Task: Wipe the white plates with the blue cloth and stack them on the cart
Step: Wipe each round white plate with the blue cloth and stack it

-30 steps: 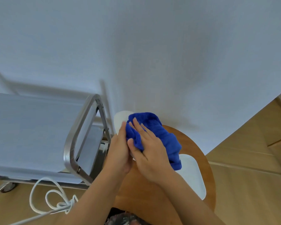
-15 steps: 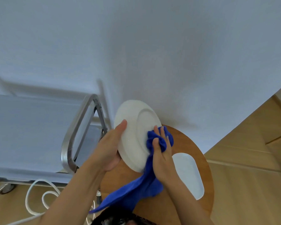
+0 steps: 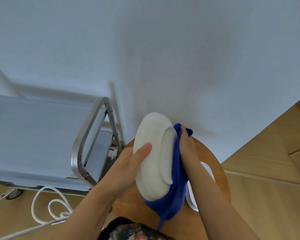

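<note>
Your left hand (image 3: 128, 163) grips the white plate (image 3: 154, 160) by its rim, thumb on its underside, while your right hand (image 3: 187, 149) presses the blue cloth (image 3: 177, 191) against the plate's far face. A second ago the cloth covered the side facing you; now the plate stands on edge over the round wooden table (image 3: 213, 161), so both faces are getting wiped. Stacking on the cart (image 3: 42, 135) at left looks close, with another plate (image 3: 208, 170) waiting under your right arm

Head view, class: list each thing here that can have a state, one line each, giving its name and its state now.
white plate: lifted off the table, tilted on edge, underside toward the camera.
blue cloth: bunched against the plate's far face, tail hanging down.
left hand: grips the plate's rim, thumb on its back.
right hand: presses the cloth to the plate.
second plate: flat on the round table, partly hidden.
cart: top shelf bare where visible.
white cable: looped on the floor.
</note>
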Demonstrator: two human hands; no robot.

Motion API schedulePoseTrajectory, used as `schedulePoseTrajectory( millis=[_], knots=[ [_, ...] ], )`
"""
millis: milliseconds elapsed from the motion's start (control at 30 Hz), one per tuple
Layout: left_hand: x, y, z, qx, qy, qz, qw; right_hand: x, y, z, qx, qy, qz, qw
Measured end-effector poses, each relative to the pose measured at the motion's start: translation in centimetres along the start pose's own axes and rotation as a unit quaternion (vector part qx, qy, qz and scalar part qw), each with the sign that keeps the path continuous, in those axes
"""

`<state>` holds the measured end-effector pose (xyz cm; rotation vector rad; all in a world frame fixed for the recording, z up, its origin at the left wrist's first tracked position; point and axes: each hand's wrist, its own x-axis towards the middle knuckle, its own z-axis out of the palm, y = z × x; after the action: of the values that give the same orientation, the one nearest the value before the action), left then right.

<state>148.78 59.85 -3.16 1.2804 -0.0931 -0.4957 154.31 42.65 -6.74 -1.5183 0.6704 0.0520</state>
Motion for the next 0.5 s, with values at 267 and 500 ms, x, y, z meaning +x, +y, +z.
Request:
schedulePoseTrajectory(
  millis=[267, 500],
  knots=[
    [0.1, -1.1, 2.8, 0.135, 0.042, 0.007, 0.99, -2.2, 3.2, 0.8, -0.012, -0.012, 0.05, 0.999],
    [2.3, -3.5, 3.0, 0.27, 0.107, -0.002, 0.957, -6.3, 4.0, 1.8, 0.205, -0.046, 0.163, 0.964]
  ],
)
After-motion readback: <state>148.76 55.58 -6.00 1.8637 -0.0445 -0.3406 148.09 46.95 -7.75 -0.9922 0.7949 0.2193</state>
